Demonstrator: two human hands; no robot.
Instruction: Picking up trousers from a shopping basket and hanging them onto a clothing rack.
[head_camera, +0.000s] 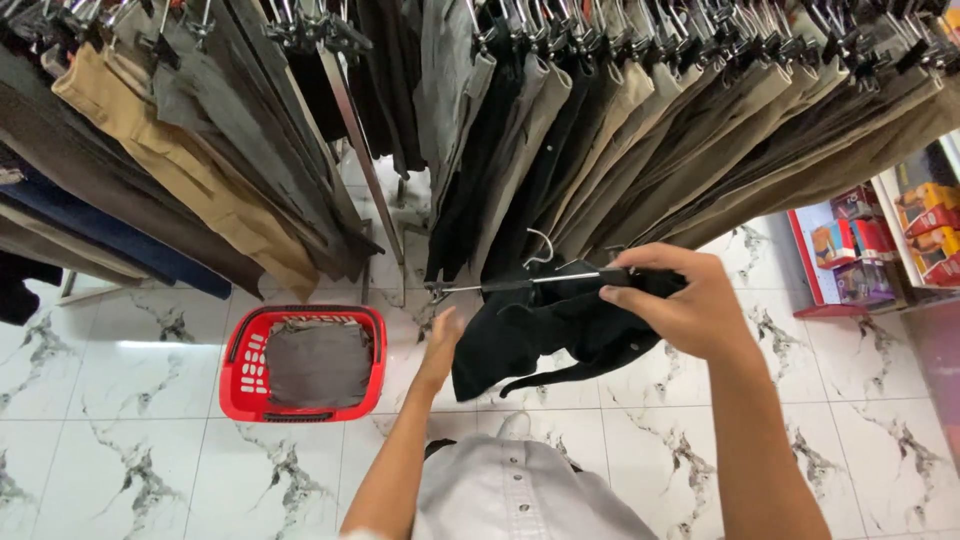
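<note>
A: Black garment (560, 335) on a clip hanger (530, 282), held out in front of us over the marble floor (120, 470), just below the rail of hanging trousers (640, 140). Our right hand (690, 305) is closed around the hanger's right end, fingers pinching the bar and the cloth together.

B: And our left hand (440, 345) touches the garment's left edge from below; we cannot tell whether its fingers are closed on it.

A: We judge it soft and light, limp below the bar, so the stiff hanger is the place to hold.

B: Beyond that, a red basket (240, 385) with grey cloth (318, 362) inside sits on the floor to the left. Far right, a red-edged shelf (812, 290) carries small boxes (925, 225) in red, orange and yellow.
</note>
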